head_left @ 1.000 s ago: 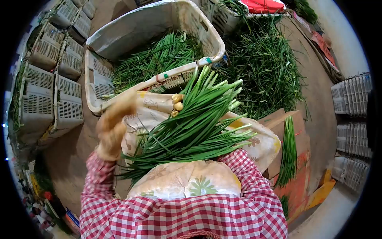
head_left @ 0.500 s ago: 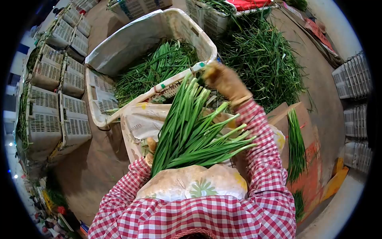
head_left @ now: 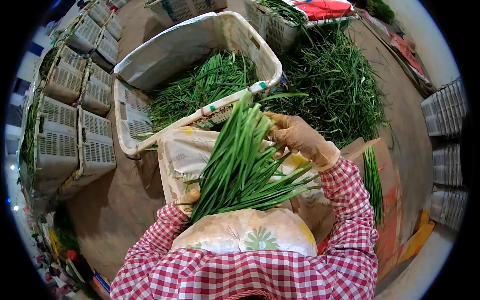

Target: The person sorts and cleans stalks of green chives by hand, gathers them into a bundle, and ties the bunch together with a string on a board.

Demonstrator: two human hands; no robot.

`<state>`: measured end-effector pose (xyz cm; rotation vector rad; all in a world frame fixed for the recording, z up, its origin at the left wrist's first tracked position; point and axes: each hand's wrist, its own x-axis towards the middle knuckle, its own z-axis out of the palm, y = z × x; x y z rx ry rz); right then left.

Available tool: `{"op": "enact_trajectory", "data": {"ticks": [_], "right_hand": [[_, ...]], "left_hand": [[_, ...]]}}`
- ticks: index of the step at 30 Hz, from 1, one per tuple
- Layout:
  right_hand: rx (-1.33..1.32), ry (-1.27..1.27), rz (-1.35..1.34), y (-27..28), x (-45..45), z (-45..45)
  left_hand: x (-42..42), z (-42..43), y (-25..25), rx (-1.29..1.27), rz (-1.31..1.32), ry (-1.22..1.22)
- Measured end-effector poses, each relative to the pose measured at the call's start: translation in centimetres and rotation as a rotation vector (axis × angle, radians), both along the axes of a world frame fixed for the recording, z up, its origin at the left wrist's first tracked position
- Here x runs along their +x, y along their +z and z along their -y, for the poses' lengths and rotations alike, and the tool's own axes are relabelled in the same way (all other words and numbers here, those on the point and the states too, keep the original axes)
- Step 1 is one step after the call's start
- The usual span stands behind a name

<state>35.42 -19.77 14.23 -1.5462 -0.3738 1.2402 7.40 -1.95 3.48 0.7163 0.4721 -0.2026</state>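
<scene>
A big bunch of garlic chives point(head_left: 235, 167) lies fanned out over my lap, pale stem ends pointing up and to the right. My left hand point(head_left: 189, 197), in a tan glove, is closed around the leafy lower left side of the bunch; most of its fingers are hidden behind the leaves. My right hand point(head_left: 302, 137), also gloved, has its fingers curled against the pale stem ends at the upper right and pinches there. One long leaf sticks out to the right above that hand. A stained, patterned apron point(head_left: 185, 150) spreads beneath the bunch.
A white plastic crate point(head_left: 167, 137) holding loose chives stands just ahead. To its right rises a heap of green leaves point(head_left: 335, 85). Stacked crates point(head_left: 57, 135) line the left side, more crates point(head_left: 446, 165) the right. A neat chive bundle point(head_left: 372, 185) lies on cardboard at right.
My right hand, blurred by motion near the crate's corner before, has come down and right onto the stem ends. The stems fanning right have shifted, and the view has moved slightly.
</scene>
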Motion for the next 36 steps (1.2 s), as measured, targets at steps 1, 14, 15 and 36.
{"op": "enact_trajectory", "data": {"ticks": [1, 14, 15, 36], "right_hand": [[0.031, 0.082, -0.054, -0.5, 0.2, -0.2], [-0.003, 0.721, 1.35, -0.6, 1.0, -1.3], [-0.053, 0.844, 1.235, 0.0, 1.0, -1.9], [0.27, 0.415, 0.897, 5.4, 1.8, -1.8]], "left_hand": [[-0.1, 0.0, 0.1, 0.004, 0.009, 0.002], [-1.8, -0.1, 0.6, 0.056, 0.023, -0.047], [-1.8, -0.1, 1.1, 0.077, 0.028, -0.068], [0.4, 2.8, 9.0, 0.309, 0.191, -0.224]]}}
